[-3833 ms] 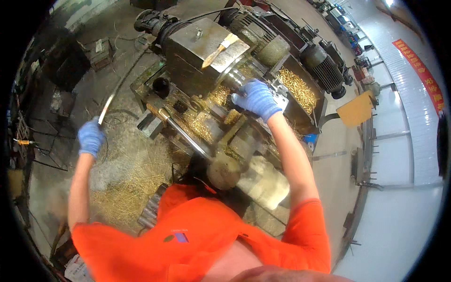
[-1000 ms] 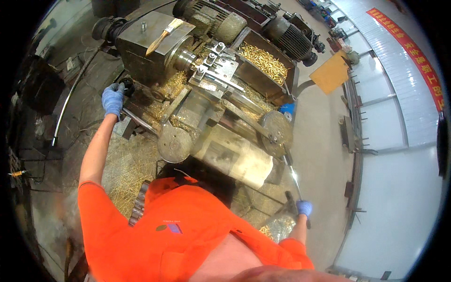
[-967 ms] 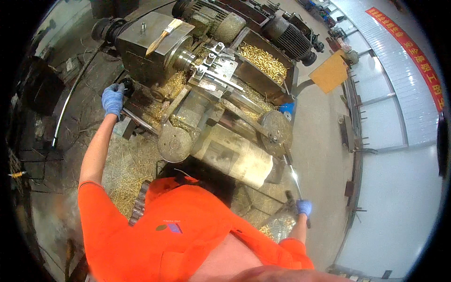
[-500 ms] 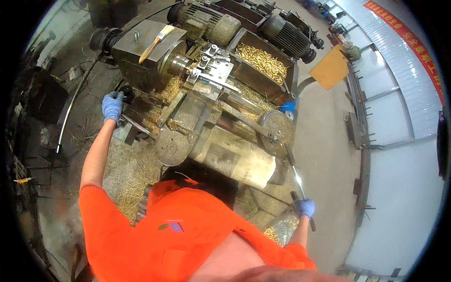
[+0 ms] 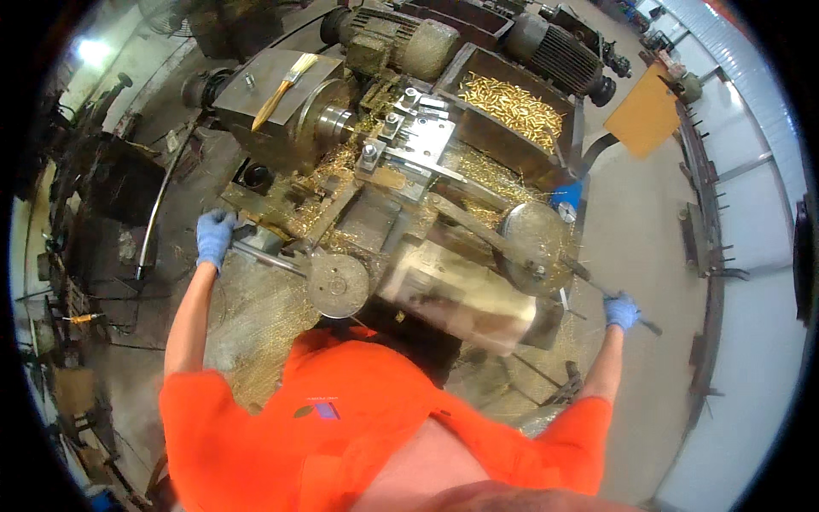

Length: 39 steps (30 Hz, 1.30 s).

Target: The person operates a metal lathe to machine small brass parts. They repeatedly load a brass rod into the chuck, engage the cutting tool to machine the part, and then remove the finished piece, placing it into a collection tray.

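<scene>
I stand over a grimy metal lathe (image 5: pixel 401 179) littered with brass chips. My left hand (image 5: pixel 213 237), in a blue glove, grips a steel lever (image 5: pixel 264 256) at the machine's left front, beside a round handwheel (image 5: pixel 339 285). My right hand (image 5: pixel 622 311), also gloved, is closed round the end of a long lever handle (image 5: pixel 589 277) that runs out from a second round wheel (image 5: pixel 533 247) at the right. The chuck (image 5: pixel 328 124) and tool post (image 5: pixel 409 141) lie ahead between my arms.
A tray of small brass parts (image 5: pixel 512 107) sits at the back right. A paintbrush (image 5: pixel 281 85) lies on the headstock cover. Electric motors (image 5: pixel 409 43) stand behind. Brass swarf covers the floor (image 5: pixel 256 316) at my left. An orange board (image 5: pixel 644 115) stands at the right.
My right hand has risen from low beside my hip to the long lever at the right. The left hand has shifted slightly lower on the machine's left front.
</scene>
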### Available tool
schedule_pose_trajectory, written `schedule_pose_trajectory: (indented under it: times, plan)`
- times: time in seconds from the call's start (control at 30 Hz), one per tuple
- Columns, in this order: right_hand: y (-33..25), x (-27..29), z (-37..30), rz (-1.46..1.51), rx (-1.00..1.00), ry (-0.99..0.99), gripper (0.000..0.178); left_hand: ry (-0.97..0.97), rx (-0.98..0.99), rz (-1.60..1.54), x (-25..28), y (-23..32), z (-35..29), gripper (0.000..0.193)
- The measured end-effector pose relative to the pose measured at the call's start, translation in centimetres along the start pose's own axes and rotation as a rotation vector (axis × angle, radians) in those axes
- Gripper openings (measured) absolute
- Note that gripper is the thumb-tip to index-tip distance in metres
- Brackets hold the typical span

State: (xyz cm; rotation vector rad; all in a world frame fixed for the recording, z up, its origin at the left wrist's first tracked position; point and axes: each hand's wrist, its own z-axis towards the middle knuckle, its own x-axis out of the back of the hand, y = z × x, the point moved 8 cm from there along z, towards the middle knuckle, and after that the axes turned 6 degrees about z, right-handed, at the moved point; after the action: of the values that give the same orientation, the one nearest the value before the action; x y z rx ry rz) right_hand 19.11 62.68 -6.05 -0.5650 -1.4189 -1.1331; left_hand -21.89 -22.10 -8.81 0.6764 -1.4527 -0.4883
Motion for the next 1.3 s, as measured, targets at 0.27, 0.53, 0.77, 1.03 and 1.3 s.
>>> schedule_pose_trajectory:
  times: [0.27, 0.53, 0.77, 1.03, 1.3]
  plan:
    - [6.6, -3.6, 1.5, -0.001, -0.007, -0.107, 0.031, 0.057, 0.274, -0.198, 2.3, -4.6, -10.1, 0.016]
    - [10.8, -5.5, -6.1, 0.097, 0.020, -0.003, 0.028, 0.099, 0.283, -0.179, 3.0, -5.0, -10.2, 0.017]
    - [11.6, -6.9, -7.5, 0.056, 0.034, -0.078, 0.030, 0.139, 0.247, -0.214, 3.0, -6.2, -9.0, 0.017]
    - [11.9, -7.6, -8.6, 0.095, -0.041, -0.172, 0.029, 0.105, 0.255, -0.214, 3.0, -5.4, -9.5, 0.016]
    - [11.8, -6.3, -9.9, 0.099, -0.032, -0.115, 0.034, 0.069, 0.255, -0.209, 3.0, -5.9, -9.5, 0.016]
